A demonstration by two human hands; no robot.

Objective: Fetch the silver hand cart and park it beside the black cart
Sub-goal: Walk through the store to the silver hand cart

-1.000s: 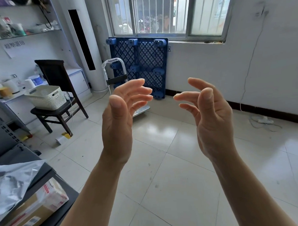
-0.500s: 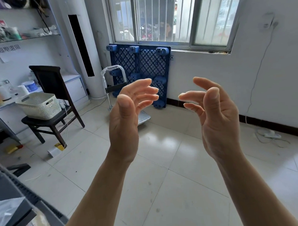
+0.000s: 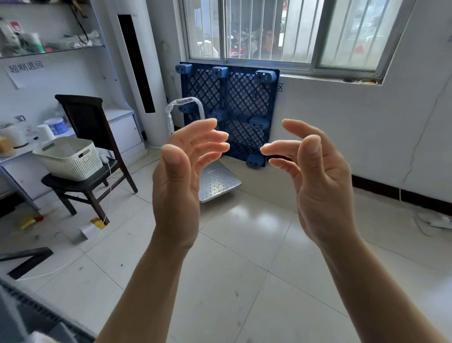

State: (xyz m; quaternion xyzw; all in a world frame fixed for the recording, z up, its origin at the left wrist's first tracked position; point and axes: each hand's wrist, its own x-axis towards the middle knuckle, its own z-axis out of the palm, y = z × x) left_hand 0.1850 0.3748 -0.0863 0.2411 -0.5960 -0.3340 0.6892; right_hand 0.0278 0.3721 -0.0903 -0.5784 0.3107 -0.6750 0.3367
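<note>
1. Your left hand (image 3: 179, 189) is raised in front of the blue pallet (image 3: 242, 100). Its palm is turned inward and its fingers are loosely curved and spread, gripping nothing.
2. Your right hand (image 3: 321, 182) is up in front of the pallet's lower right corner, its palm facing the left one. Its fingers are relaxed and slightly bent, and it is empty too. The two hands are apart.
3. The silver hand cart (image 3: 220, 182) stands on the tiled floor (image 3: 250, 274) in front of the pallet's left part. Its perforated platform lies at the pallet's foot, and its plastic-wrapped handle loop rises upright by the pallet's left edge. Your left hand hides part of both.
4. The cart sits farther from you than either hand, and neither hand touches it.
5. The pallet itself stands on edge against the wall, just below the window (image 3: 265, 21).
6. Left of the pallet stands a tall white air conditioner (image 3: 137, 71). Farther left, a dark chair (image 3: 89, 141) carries a cream basket (image 3: 69, 157).
</note>
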